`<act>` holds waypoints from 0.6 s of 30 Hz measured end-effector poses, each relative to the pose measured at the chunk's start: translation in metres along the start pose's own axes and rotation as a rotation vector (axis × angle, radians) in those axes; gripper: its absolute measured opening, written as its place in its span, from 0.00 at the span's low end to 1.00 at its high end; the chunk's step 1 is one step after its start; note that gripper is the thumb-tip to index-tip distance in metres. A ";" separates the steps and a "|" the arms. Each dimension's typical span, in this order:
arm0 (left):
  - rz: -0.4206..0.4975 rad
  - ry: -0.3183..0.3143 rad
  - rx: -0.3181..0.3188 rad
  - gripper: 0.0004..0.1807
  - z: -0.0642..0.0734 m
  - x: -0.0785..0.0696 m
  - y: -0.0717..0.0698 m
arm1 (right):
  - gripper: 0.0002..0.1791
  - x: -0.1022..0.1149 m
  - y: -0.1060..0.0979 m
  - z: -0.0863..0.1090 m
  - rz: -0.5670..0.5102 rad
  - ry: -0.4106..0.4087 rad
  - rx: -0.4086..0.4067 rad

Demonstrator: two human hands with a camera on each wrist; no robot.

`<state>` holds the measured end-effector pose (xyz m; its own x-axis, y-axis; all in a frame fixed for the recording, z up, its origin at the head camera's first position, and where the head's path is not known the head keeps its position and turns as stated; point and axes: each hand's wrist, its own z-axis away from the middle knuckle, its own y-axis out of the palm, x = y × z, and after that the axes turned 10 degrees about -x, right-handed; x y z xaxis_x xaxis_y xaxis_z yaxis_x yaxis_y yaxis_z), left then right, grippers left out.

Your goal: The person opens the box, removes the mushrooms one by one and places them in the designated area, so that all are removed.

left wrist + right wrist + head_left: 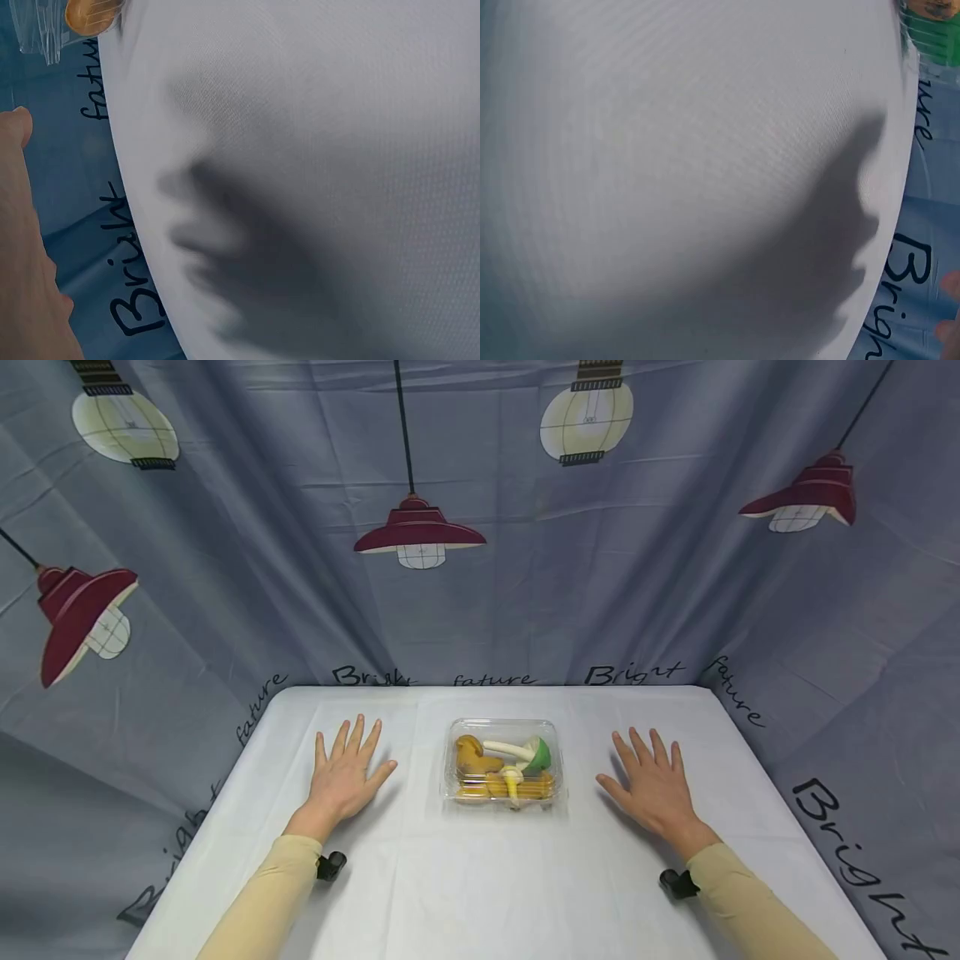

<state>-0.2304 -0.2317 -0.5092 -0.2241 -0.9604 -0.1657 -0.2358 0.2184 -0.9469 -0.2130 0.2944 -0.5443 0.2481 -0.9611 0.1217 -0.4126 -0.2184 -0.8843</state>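
Note:
A clear plastic box [501, 803] sits on the white table, between my two hands. Through its lid show a mushroom with a green cap [538, 755] and pale stem, a small yellow mushroom [513, 779], and brownish-yellow mushroom-like pieces [474, 760]. My left hand [342, 787] is spread palm down to the left of the box, holding nothing. On the other side, my right hand [657, 792] is likewise spread, fingers apart and holding nothing. Both hands cast shadows on the cloth. A corner of the box [51, 30] appears in the left wrist view, beside my left hand [30, 247].
White cloth covers the table [480, 885]. Behind and around it hangs a grey-blue curtain [495, 610] printed with red lamps, bulbs and handwriting-like words. A small black camera [331, 866] is worn at the left wrist and another black camera [678, 883] at the right.

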 end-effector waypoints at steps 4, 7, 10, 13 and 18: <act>-0.003 0.001 0.008 0.45 0.000 -0.001 -0.001 | 0.49 0.002 -0.001 0.000 0.000 0.002 0.001; -0.003 -0.001 0.009 0.46 0.000 -0.002 -0.001 | 0.49 0.003 -0.001 0.000 0.008 0.001 -0.003; 0.008 -0.001 0.009 0.46 0.000 -0.003 -0.001 | 0.49 0.005 -0.001 0.000 0.005 -0.003 -0.005; 0.019 0.001 0.010 0.47 0.000 -0.004 0.000 | 0.49 0.008 -0.002 0.000 -0.003 -0.010 -0.005; 0.038 0.005 0.011 0.48 -0.001 -0.008 -0.001 | 0.49 0.012 -0.004 0.000 -0.017 -0.028 -0.013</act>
<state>-0.2298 -0.2241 -0.5070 -0.2375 -0.9505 -0.2005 -0.2166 0.2530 -0.9429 -0.2088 0.2833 -0.5393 0.2796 -0.9522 0.1233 -0.4194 -0.2367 -0.8764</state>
